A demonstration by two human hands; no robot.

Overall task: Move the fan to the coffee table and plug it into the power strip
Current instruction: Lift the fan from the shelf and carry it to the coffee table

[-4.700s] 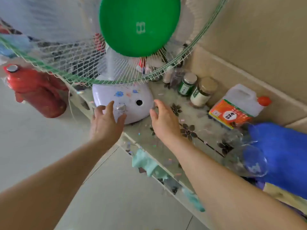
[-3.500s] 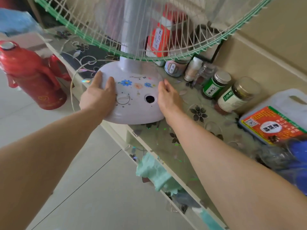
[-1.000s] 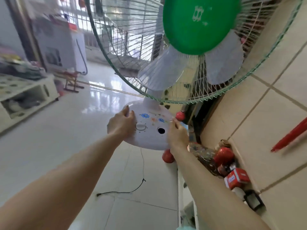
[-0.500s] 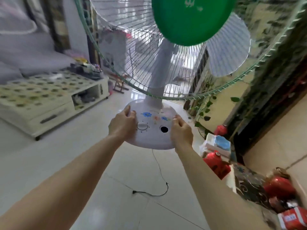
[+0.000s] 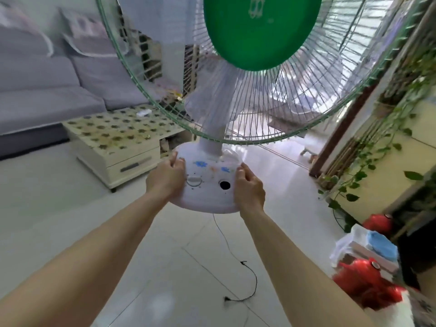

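Observation:
I hold a white table fan (image 5: 207,187) in the air by its round base. My left hand (image 5: 165,179) grips the base's left edge and my right hand (image 5: 249,187) grips its right edge. The fan's green hub and wire cage fill the top of the view. Its thin black cord (image 5: 250,274) hangs from the base and trails on the floor, with the plug (image 5: 227,299) lying on the tiles. The cream coffee table (image 5: 113,135) with a flower-patterned top stands ahead to the left. A small white object (image 5: 144,112) lies on its far side; I cannot tell whether it is the power strip.
A grey sofa (image 5: 47,90) runs behind the coffee table. Red thermos flasks (image 5: 363,286) and a pile of bags and boxes (image 5: 368,249) sit at the lower right. A trailing green plant (image 5: 382,147) hangs along the right wall. White tiled floor (image 5: 59,208) lies between me and the table.
The view has swung left with the fan still held in both hands. The coffee table and sofa have come closer and more central. The cord drags along the floor.

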